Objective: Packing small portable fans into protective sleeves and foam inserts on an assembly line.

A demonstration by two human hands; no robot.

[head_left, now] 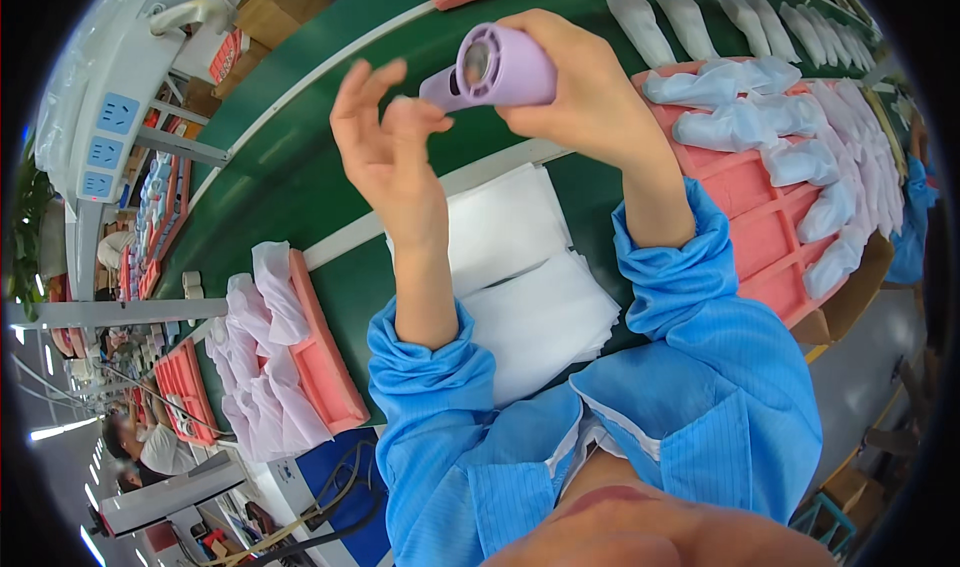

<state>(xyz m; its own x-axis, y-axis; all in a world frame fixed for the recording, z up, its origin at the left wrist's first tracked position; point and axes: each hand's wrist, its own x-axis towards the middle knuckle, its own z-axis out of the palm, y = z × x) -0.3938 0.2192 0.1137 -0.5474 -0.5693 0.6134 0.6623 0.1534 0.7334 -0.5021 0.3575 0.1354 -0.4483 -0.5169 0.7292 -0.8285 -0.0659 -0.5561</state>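
My right hand [580, 82] grips the barrel of a lilac handheld device [520, 72], which looks like a small hair dryer or fan. Its round, slotted end faces left, and a short handle-like part juts toward my left hand. My left hand [395, 142] has its fingers spread, with the thumb close to that part; whether they touch I cannot tell. Below my hands, two overlapping stacks of thin white sleeves or sheets [540, 317] lie on the green work surface [330, 317].
To the right, a pink compartment tray [750, 212] carries several wrapped bluish and lilac pieces. Another pink tray [325, 352] with wrapped pieces stands at left. Several white-wrapped pieces [685, 22] lie at the far right. A socket panel [105, 147] rises at the left.
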